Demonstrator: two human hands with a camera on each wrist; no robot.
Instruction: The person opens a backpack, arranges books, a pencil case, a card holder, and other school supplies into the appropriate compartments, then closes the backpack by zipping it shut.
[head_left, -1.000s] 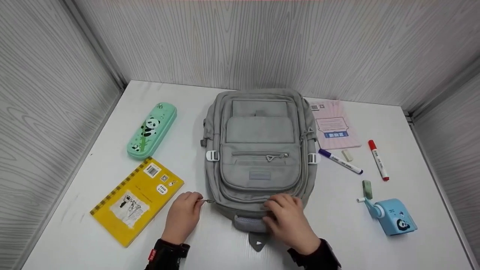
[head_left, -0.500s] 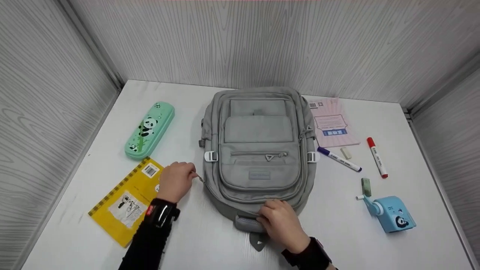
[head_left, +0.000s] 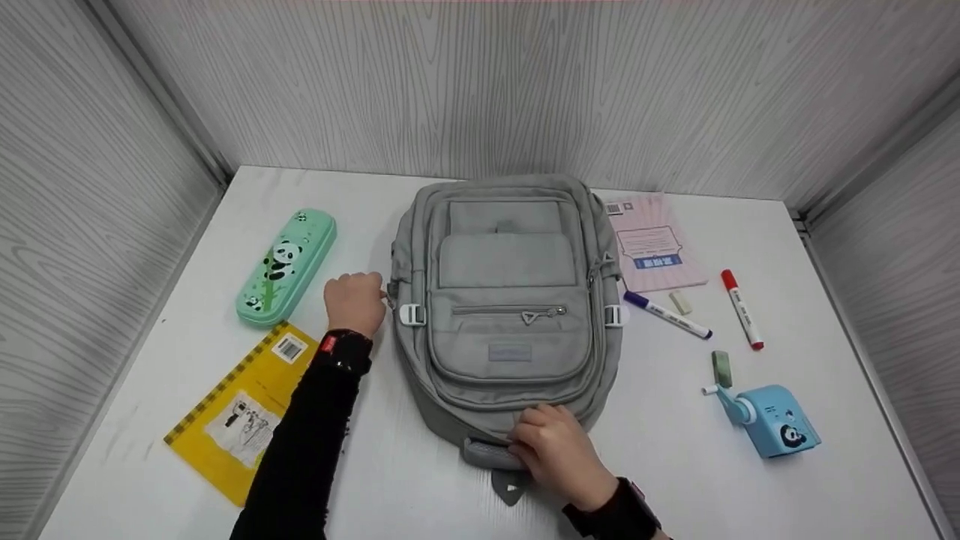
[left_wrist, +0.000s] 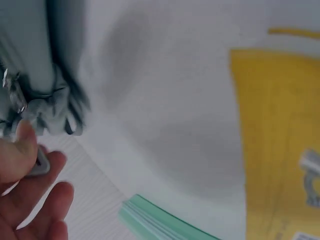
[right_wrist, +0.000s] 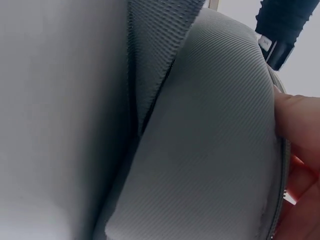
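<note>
On white table, both hands curled — left (head_left: 354,301) pinching zipper pull (left_wrist: 37,165), right (head_left: 553,448) gripping grey backpack (head_left: 506,300).

Left wrist view blurred; yellow notebook (head_left: 240,405) partly under sleeve; marker (head_left: 741,320) print unreadable.

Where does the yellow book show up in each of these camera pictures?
Head view: the yellow book lies at lower left on the table, partly under the left sleeve.
Left wrist view: it fills the right edge, blurred.
Right wrist view: not in it; only the backpack and right hand show.
Shared landmark: the grey backpack, seen in all three views.
</note>
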